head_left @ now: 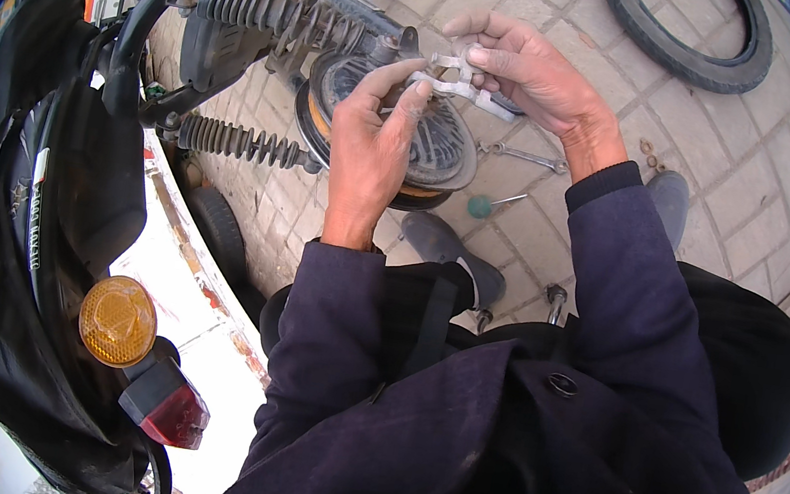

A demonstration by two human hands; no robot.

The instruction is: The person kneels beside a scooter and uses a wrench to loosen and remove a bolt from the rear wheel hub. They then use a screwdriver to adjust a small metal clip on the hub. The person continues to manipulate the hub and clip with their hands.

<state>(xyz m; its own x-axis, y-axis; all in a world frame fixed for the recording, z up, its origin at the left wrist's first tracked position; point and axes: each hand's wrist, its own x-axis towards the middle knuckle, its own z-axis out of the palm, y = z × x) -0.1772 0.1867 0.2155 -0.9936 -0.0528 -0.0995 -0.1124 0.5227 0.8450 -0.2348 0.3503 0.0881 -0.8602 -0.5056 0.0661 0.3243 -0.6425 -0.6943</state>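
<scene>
Between my two hands is a pale grey, curved metal part with several arms; its exact kind is hard to make out. My left hand pinches its left end between thumb and fingers. From the other side, my right hand grips its upper right with the thumb and curled fingers. Just below and behind the part, a dark, dusty wheel hub with an orange-brown edge lies at the paving, partly covered by my left hand.
To the left stands a motorcycle with coil-spring shock absorbers, an amber indicator and a red tail light. On the paving lie a wrench, a green-handled screwdriver and, far right, a tyre. My shoes are close by.
</scene>
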